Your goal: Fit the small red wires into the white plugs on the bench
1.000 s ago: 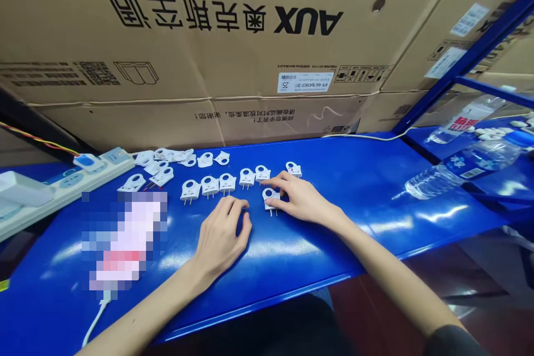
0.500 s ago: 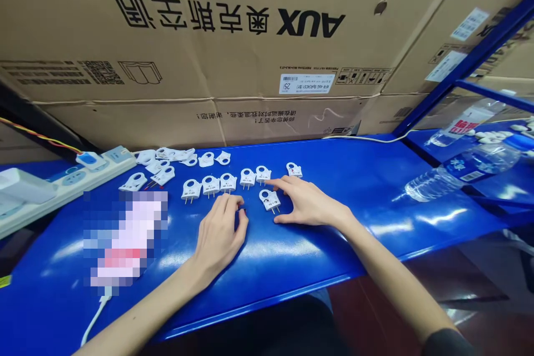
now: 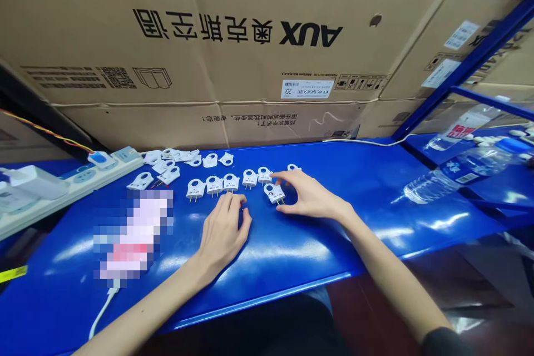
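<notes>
A white two-pin plug with a ring-shaped handle (image 3: 274,193) lies tilted on the blue tabletop (image 3: 300,289). My right hand (image 3: 311,194) is around its right side, thumb beside the pins and index finger above, the two apart. Whether the thumb touches the pins I cannot tell. Just beyond stands a row of similar plugs (image 3: 214,184), pins facing me. My left hand (image 3: 225,228) rests below that row with fingers loosely curled and the thumb apart from them; nothing clear shows in it. Another plug (image 3: 293,168) is partly hidden behind my right hand.
At the back left lies a heap of white plug parts (image 3: 171,158) beside a power strip (image 3: 75,183). A pixelated pinkish object (image 3: 137,239) with a white cable (image 3: 102,311) is left of my hand. Cardboard (image 3: 250,72) walls the back. Plastic bottles (image 3: 454,172) lie right, by a blue frame (image 3: 463,61).
My right thumb and finger parted from the plug, leaving it on the table. The plug has since turned and shifted slightly away from me. My left hand stays nearly still; the view shifts a little.
</notes>
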The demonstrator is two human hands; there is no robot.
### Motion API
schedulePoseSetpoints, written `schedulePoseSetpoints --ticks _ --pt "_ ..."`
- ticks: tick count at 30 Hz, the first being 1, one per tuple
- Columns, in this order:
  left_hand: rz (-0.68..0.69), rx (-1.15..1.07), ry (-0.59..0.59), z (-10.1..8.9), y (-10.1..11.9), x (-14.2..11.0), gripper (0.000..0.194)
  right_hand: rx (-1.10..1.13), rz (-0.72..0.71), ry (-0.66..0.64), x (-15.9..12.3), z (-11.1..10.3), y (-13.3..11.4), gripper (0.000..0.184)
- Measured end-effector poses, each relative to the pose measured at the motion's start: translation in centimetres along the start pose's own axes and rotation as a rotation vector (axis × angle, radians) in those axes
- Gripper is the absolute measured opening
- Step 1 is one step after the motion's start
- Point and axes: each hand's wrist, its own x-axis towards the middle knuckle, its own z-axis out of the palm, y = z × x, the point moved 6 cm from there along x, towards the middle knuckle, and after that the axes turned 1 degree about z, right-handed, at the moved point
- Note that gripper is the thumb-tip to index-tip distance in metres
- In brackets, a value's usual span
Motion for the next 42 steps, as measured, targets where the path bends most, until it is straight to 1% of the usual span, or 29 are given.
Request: schedulePoseSetpoints --ticks 5,8,11,17,23,42 --pt "0.014 0.020 -0.007 0.1 0.2 0.0 0.012 -0.097 0.101 0.218 0.8 -1.6 2.6 0.064" --pt "0.019 0.029 -0.008 0.1 0.3 0.0 0.012 -0.160 0.153 0.264 1.4 -1.4 3.9 0.062" --pt "0.022 0.038 -0.005 0.1 0.4 0.0 0.012 -0.154 0.162 0.245 1.8 -0.7 4.5 0.060" --pt "0.027 0.052 -0.003 0.0 0.4 0.1 0.013 -0.070 0.159 0.233 1.8 0.3 5.3 0.049" --pt "0.026 0.055 -0.007 0.1 0.4 0.1 0.013 -0.064 0.150 0.217 1.9 0.9 5.8 0.052" --pt "0.009 0.058 -0.028 0.2 0.3 0.1 0.015 -0.035 0.160 0.178 1.8 1.5 5.0 0.054"
